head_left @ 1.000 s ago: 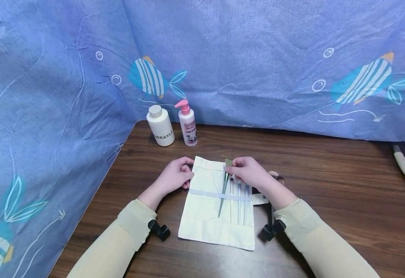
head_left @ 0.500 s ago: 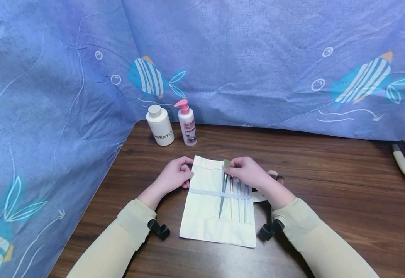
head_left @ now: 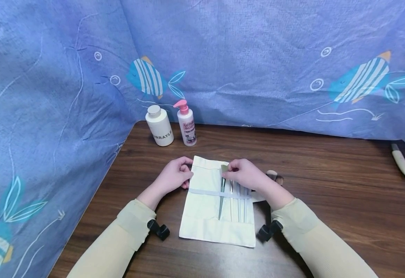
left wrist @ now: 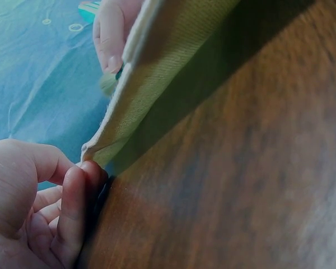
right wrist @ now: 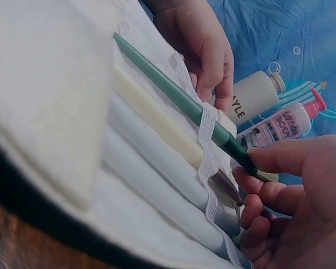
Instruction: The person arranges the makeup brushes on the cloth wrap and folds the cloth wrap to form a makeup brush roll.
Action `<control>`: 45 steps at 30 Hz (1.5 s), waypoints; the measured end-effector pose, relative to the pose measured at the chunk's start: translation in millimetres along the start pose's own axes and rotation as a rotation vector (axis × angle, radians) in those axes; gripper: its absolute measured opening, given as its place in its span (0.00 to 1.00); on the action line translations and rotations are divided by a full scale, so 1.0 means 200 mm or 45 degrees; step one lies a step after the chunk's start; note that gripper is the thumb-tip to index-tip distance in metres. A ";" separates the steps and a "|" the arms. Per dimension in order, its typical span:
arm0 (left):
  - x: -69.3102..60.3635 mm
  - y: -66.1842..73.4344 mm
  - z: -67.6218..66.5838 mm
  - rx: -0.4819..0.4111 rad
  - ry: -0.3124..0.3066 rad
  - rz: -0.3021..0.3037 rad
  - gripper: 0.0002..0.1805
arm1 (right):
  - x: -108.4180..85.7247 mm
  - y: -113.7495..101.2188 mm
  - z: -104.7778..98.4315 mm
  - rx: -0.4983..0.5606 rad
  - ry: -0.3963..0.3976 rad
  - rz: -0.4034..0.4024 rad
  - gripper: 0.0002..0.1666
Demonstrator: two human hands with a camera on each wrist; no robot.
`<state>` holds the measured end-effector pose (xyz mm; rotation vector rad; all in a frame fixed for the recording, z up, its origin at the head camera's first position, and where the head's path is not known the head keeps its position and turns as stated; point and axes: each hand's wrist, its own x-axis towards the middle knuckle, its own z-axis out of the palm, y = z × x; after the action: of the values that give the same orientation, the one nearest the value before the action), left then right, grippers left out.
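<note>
R hand (head_left: 246, 175): grip pinched on green brush (right wrist: 176, 94) nr bristles (right wrist: 266, 176); brush runs under elastic band (right wrist: 208, 128) of pouch (head_left: 202, 210). L hand (head_left: 172, 175): grip pinching pouch edge over desk (head_left: 327, 185). Prob best: hold pouch taut, move brush straight thru band, w/o bending bristles.

Viewing remotely, I'm seeing wrinkled blue cloth (head_left: 251, 46) hanging behind and along the left of a dark wood-grain table (head_left: 327, 173), the fabric showing white-striped fish (head_left: 146, 76) and bubble rings (head_left: 115, 80), with pale glare (head_left: 202, 258) lying on the near tabletop.
</note>
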<state>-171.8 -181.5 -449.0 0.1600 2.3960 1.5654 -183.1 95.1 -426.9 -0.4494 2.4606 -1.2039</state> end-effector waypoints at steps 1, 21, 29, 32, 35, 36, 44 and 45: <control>0.00 0.00 0.00 -0.003 0.000 -0.002 0.21 | 0.00 0.00 0.00 -0.014 -0.004 -0.013 0.16; -0.01 0.02 -0.01 -0.003 0.004 -0.005 0.22 | -0.02 -0.02 0.02 -0.152 -0.050 -0.087 0.21; -0.01 0.02 -0.01 0.001 0.015 -0.016 0.21 | -0.02 -0.02 0.03 -0.182 -0.007 -0.088 0.16; -0.01 0.02 0.00 0.007 0.016 -0.014 0.21 | -0.02 -0.02 0.04 -0.167 0.032 -0.073 0.11; -0.01 0.02 0.00 0.013 0.018 -0.013 0.22 | -0.01 -0.01 0.04 -0.117 0.060 -0.042 0.12; -0.01 0.02 0.00 0.015 0.017 -0.012 0.22 | -0.01 0.00 0.03 -0.089 0.065 -0.034 0.13; -0.01 0.01 0.00 0.009 0.013 -0.003 0.22 | -0.01 0.01 -0.01 0.032 0.088 -0.015 0.12; -0.01 0.01 0.00 0.008 0.013 -0.002 0.22 | -0.02 0.01 -0.02 0.029 0.096 -0.010 0.11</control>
<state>-170.2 -181.4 -447.0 0.1516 2.4080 1.5617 -182.7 101.1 -425.6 -0.4146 2.5078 -1.2727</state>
